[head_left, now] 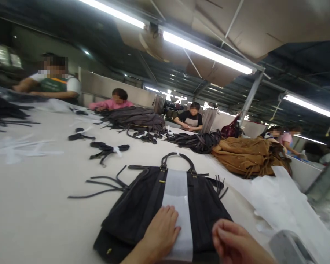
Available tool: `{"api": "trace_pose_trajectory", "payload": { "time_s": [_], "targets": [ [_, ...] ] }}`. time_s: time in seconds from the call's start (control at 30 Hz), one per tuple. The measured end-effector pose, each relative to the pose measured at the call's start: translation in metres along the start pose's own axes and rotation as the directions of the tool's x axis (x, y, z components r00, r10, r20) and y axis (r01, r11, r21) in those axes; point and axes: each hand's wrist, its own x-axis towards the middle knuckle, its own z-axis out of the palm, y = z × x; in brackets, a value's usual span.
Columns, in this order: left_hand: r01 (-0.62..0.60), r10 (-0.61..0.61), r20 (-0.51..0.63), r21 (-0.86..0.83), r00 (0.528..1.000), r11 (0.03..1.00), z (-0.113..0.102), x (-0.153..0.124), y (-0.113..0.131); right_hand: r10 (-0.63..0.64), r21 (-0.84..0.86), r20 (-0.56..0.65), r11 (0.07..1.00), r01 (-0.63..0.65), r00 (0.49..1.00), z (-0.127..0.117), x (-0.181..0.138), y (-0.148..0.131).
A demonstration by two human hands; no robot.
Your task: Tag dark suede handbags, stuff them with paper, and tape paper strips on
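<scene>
A black suede handbag (143,205) lies flat on the white table (44,183) in front of me, handles pointing away, long straps trailing left. A white paper strip (178,205) runs down its middle. My left hand (161,234) rests flat on the bag with fingers stretched out, fingertips touching the strip's left edge. My right hand (233,242) hovers at the bag's lower right corner with fingers curled inward; nothing shows plainly in it.
Tan suede bags (247,156) and white wrapping paper (280,201) lie to the right. Dark bags (134,119) and black strap bundles (107,149) sit farther back. Several people work around the table's far edges. A grey object (288,245) stands at bottom right.
</scene>
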Motion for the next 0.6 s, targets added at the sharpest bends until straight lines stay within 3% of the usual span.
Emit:
{"api": "trace_pose_trajectory", "payload": {
  "time_s": [0.07, 0.13, 0.3, 0.43, 0.6],
  "targets": [
    [-0.001, 0.001, -0.033, -0.02, 0.999, 1.0, 0.004, -0.006, 0.002, -0.042, 0.2, 0.028, 0.979, 0.036, 0.999, 0.035, 0.055, -0.014],
    [-0.011, 0.01, -0.031, -0.033, 0.999, 0.999, 0.007, -0.011, 0.003, -0.018, 0.271, -0.008, 0.962, 0.019, 1.0, 0.061, 0.108, -0.018],
    [0.015, -0.006, 0.128, -0.068, 0.992, 0.998, 0.005, -0.008, 0.006, 0.042, 0.22, -0.091, 0.975, -0.021, 0.995, 0.08, 0.203, 0.01],
    [0.092, -0.043, 0.281, -0.161, 0.959, 0.983, -0.014, 0.005, 0.007, 0.044, 0.132, -0.128, 0.991, -0.027, 0.991, 0.073, 0.225, 0.031],
    [0.101, -0.038, 0.267, -0.225, 0.963, 0.969, -0.032, 0.011, 0.002, -0.009, 0.015, -0.115, 1.0, 0.01, 0.993, 0.069, 0.224, 0.037]
  ]
}}
